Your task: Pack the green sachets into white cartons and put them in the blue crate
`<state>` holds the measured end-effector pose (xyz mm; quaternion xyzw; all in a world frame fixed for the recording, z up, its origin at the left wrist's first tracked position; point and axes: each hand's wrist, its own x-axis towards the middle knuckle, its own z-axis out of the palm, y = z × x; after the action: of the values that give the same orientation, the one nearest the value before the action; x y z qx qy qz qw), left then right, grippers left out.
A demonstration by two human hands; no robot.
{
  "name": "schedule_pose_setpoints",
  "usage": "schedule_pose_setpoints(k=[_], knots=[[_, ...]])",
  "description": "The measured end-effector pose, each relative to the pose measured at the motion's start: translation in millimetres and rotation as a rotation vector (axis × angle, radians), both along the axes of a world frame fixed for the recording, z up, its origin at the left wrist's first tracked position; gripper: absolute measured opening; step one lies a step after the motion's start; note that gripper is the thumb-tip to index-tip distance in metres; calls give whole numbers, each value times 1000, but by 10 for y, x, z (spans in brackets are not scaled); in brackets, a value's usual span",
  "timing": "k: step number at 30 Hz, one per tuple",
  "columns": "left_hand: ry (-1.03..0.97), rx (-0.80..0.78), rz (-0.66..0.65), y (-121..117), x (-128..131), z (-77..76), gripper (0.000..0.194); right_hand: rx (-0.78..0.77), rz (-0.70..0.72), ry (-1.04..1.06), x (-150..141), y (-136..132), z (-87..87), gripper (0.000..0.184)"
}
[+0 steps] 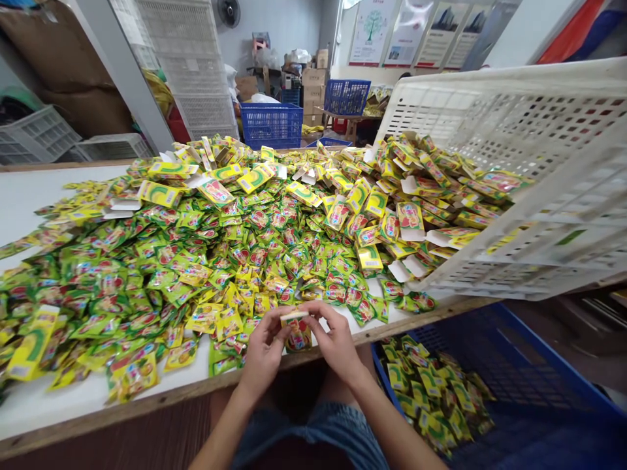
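With our left hand [263,349] and right hand [337,341] both pinching the box [298,334] over the table edge [161,393], uneven pressure could crumple it.

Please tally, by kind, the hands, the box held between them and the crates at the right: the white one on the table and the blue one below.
Hands: 2 (left hand, right hand)
Held box: 1
White crate: 1
Blue crate: 1
Total: 5
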<state>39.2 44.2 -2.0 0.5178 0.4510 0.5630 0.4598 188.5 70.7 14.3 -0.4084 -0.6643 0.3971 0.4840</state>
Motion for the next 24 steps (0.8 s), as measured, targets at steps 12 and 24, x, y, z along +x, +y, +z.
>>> schedule_pose_setpoints(k=[12,24], knots=[[110,18,131,45,46,140,10,9,-50,-133,-34,44,76,9],[113,-64,131,118,27,150,11,46,-61,-290,-41,147,184,11]])
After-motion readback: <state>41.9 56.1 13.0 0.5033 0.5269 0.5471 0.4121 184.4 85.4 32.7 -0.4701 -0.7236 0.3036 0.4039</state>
